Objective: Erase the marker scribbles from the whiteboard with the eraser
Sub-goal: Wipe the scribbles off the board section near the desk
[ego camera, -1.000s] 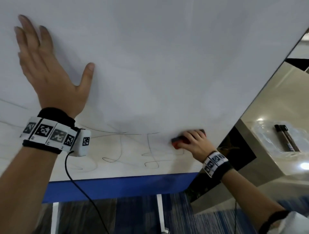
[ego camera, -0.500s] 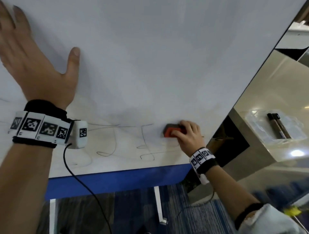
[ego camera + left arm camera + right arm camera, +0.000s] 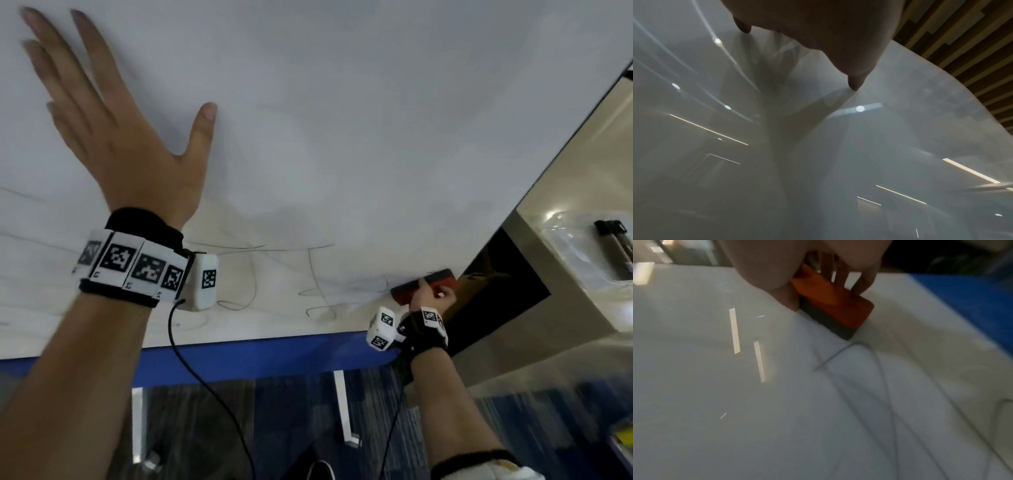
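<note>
The whiteboard (image 3: 342, 120) fills the head view. Thin black scribbles (image 3: 311, 274) run along its lower part. My right hand (image 3: 430, 291) grips the orange eraser (image 3: 442, 278) and holds it against the board at the lower right, close to the board's right edge. In the right wrist view the thumb and fingers of the right hand (image 3: 824, 295) pinch the eraser (image 3: 838, 311), its dark felt on the board, with scribbles (image 3: 869, 369) just below it. My left hand (image 3: 113, 130) lies flat on the board at the upper left, fingers spread. In the left wrist view the left hand's fingertips (image 3: 855, 81) touch the glossy board (image 3: 838, 154).
A blue rail (image 3: 257, 356) edges the board's bottom, with a white leg (image 3: 342, 407) and striped carpet below. Right of the board stands a beige counter (image 3: 565, 308) with dark markers (image 3: 613, 240) in a clear bag. A black cable (image 3: 212, 394) hangs from my left wrist.
My right hand has slid the eraser to the right, away from the scribbles and up to the board's right edge. My left hand stays flat on the board.
</note>
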Motion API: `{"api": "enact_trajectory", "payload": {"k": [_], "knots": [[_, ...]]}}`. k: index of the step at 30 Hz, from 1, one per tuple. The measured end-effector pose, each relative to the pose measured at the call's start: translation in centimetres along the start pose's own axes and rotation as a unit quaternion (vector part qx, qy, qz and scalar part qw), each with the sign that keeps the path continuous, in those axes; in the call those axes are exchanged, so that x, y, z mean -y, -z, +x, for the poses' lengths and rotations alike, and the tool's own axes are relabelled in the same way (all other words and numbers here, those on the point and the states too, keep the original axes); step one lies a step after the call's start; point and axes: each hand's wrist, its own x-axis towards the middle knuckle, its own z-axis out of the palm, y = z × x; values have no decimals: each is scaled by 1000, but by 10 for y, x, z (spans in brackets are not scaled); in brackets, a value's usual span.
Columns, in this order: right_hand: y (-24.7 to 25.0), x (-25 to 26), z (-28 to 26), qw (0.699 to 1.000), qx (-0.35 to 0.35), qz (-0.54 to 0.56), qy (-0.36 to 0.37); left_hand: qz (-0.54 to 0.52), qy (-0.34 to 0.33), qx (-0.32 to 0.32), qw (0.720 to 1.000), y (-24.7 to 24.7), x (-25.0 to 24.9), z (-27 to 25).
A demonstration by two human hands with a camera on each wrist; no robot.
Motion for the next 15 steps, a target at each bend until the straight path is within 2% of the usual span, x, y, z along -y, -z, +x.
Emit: {"api": "enact_trajectory", "payload": {"k": [2,5,9,11,12,15], "knots": [[-10,25,-23,989,3,46,140,8,0,-4,1000,-2,0,-1],[-30,53,-74,936,39,44,346,8,8,7,1000,-16,6,3],[-40,55,-119,855,136,-46,499,32,70,45,996,-38,36,9],[-33,47,-101,835,166,-85,518,19,80,41,996,-42,44,7],[-28,46,-88,849,159,-83,496,18,72,54,996,-45,45,6],[-14,36,-48,925,94,-26,366,74,73,77,992,-56,58,12]]}}
